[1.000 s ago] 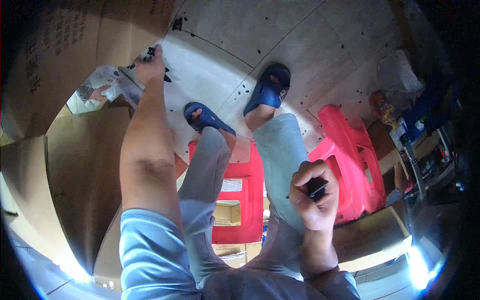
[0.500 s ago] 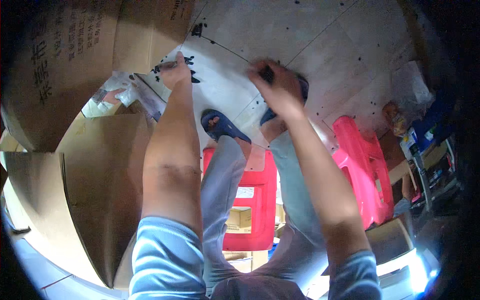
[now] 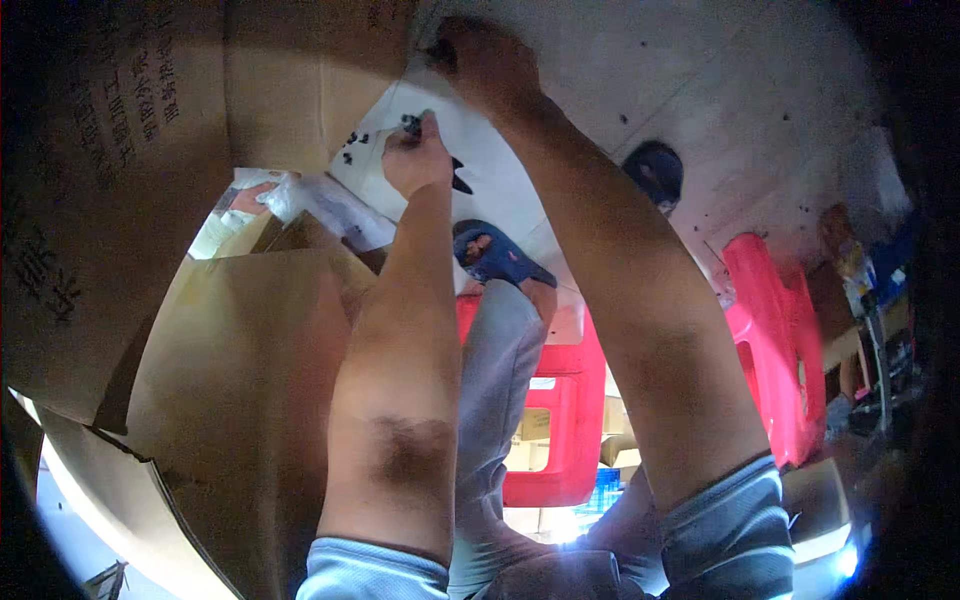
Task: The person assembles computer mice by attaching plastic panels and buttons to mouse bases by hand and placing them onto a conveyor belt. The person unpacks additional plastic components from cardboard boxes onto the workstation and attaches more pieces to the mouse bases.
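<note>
Small black pieces point(image 3: 411, 124) show at the fingers of my left hand point(image 3: 418, 165), which is closed around them just above the pale tiled floor point(image 3: 590, 90). A few more black pieces point(image 3: 353, 150) lie on the floor to its left, and a pointed black one point(image 3: 461, 178) shows by its right side. Farther out, my right hand point(image 3: 490, 65) reaches down to the floor with its fingers curled together. Dark bits show at its fingertips; the exact kind of these pieces is too small to make out.
Large cardboard boxes point(image 3: 230, 370) fill the left side, with clear plastic wrap point(image 3: 285, 195) between them. My feet wear dark blue slippers point(image 3: 510, 262). A pink-red plastic stool point(image 3: 570, 400) stands beneath me, another pink stool point(image 3: 780, 350) to the right. Scattered dark specks dot the floor.
My right hand has swung from above the right slipper to the far left, down at the floor. In the picture, my left hand and the surroundings have shifted right.
</note>
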Demonstrator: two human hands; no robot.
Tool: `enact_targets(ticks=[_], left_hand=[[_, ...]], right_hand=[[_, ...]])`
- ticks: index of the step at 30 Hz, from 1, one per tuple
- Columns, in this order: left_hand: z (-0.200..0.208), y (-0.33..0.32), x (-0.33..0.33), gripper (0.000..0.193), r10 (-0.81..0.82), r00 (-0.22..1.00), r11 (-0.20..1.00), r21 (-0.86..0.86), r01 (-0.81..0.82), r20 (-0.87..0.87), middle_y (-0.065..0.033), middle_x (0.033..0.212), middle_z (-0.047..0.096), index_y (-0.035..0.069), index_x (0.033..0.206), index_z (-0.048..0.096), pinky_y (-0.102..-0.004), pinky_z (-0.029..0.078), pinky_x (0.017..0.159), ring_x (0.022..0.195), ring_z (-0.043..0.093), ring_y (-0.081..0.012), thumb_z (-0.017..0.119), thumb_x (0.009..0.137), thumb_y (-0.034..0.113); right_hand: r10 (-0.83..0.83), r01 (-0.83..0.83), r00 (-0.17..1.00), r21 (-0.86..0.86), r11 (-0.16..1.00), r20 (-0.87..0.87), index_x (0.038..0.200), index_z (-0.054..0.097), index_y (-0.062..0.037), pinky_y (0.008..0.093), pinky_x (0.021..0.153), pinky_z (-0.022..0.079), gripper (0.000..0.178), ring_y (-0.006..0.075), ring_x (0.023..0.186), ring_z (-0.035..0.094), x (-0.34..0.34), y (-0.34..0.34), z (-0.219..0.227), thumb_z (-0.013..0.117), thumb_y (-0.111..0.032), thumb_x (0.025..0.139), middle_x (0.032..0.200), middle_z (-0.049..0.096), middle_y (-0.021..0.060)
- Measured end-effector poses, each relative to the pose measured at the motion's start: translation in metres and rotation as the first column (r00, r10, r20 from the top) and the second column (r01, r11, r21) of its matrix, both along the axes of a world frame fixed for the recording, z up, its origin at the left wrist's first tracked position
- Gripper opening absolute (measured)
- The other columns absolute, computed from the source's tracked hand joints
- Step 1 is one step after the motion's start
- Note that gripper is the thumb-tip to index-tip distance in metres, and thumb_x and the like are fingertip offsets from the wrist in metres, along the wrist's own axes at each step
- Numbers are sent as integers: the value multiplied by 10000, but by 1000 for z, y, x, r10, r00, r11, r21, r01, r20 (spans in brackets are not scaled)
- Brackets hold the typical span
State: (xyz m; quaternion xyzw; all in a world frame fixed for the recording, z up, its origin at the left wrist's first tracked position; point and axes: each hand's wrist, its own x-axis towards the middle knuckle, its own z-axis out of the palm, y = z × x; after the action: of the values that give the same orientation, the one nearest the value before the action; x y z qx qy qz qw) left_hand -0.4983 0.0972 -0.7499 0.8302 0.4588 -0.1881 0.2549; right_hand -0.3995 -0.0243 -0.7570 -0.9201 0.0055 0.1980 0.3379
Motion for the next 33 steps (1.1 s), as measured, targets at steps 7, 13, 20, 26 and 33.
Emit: enact_targets(ticks=[7, 13, 20, 26, 33], left_hand=[[36, -69, -42, 246, 335, 942, 818, -499, -287, 7, -112, 915, 739, -17, 983, 642, -322, 488, 762, 805, 645, -194, 597, 970, 224], [139, -139, -70, 227, 476, 871, 672, -588, -450, -123, -90, 825, 670, -6, 869, 585, -296, 442, 651, 677, 539, -141, 575, 937, 211], [394, -164, -41, 214, 363, 907, 621, -781, -64, 215, 24, 731, 466, 81, 877, 476, -217, 343, 533, 647, 435, -63, 526, 1031, 221], [612, -205, 56, 156, 336, 545, 486, -637, 598, 768, -61, 783, 575, 50, 877, 471, -234, 407, 557, 605, 466, -86, 579, 985, 84], [679, -346, 238, 191, -201, 30, 591, 97, 801, 979, -111, 657, 571, 52, 822, 564, -351, 475, 549, 554, 557, -249, 669, 953, 142]], right_hand=[[-154, 150, 985, -49, 987, -84, 1040, 674, 19, 511, 896, 538, 474, 422, 1007, 675, -35, -46, 24, 714, -407, 837, 1053, 692, 241], [-485, 626, 726, 176, 760, -487, 1162, 665, -16, 442, 896, 541, 478, 324, 1004, 693, -92, -96, 144, 708, -324, 798, 1017, 725, 196], [-774, 827, 333, 561, -34, -538, 1098, 591, -49, 223, 481, 263, 164, 30, 563, 350, -128, -123, 412, 611, -190, 1018, 691, 431, -58], [-855, 332, 444, 837, 436, 269, 1073, 613, -29, 270, 682, 482, 235, 111, 741, 577, -75, -172, 627, 740, -100, 889, 876, 619, 66], [-830, 487, 358, 673, 557, 428, 1117, 613, -2, 240, 718, 453, 157, 74, 805, 520, 70, -314, 701, 591, -131, 1029, 896, 591, -4]])
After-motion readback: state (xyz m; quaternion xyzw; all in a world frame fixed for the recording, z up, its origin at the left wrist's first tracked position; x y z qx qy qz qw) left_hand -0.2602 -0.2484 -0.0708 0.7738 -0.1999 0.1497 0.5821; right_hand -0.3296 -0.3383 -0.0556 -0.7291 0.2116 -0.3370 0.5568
